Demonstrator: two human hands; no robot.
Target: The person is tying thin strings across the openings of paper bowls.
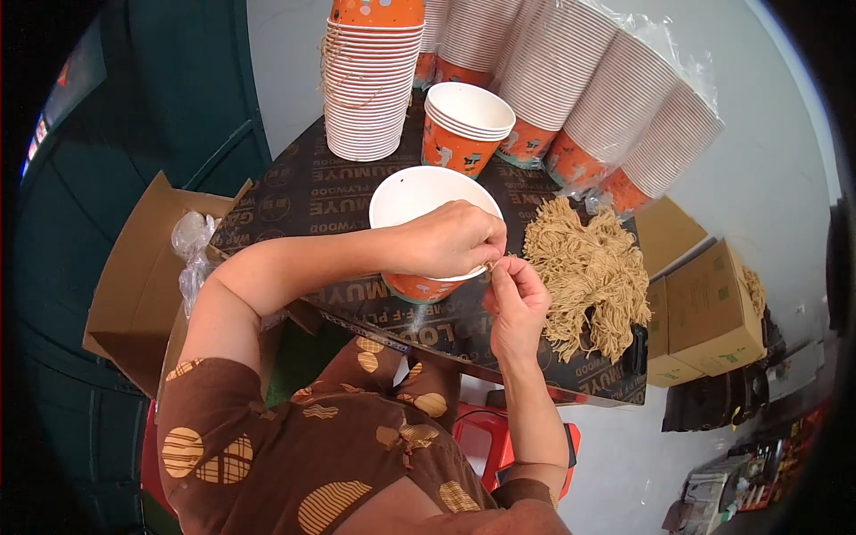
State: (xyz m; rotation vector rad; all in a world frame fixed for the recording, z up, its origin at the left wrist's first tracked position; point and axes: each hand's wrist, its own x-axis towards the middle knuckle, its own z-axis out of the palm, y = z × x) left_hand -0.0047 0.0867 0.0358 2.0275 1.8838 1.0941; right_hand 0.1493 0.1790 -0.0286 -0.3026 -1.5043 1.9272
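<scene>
A white-lined paper bucket (406,201) with an orange printed outside stands at the table's near edge. My left hand (450,239) reaches across its opening, with fingers pinched together at the right side of the rim. Just right of the bucket, my right hand (519,303) pinches with thumb and forefinger, its tips almost meeting the left hand's. A small bit of tan cord (489,266) shows between the fingertips; most of it is hidden. Close to my right hand lies a heap of tan cords (588,276).
Behind the bucket stands a short stack of buckets (468,125). A tall stack (374,89) draped with cords rises at the back left. Plastic-wrapped stacks (615,107) line the back right of the dark plywood table (312,192). Cardboard boxes (713,312) flank it; a red stool (481,441) is below.
</scene>
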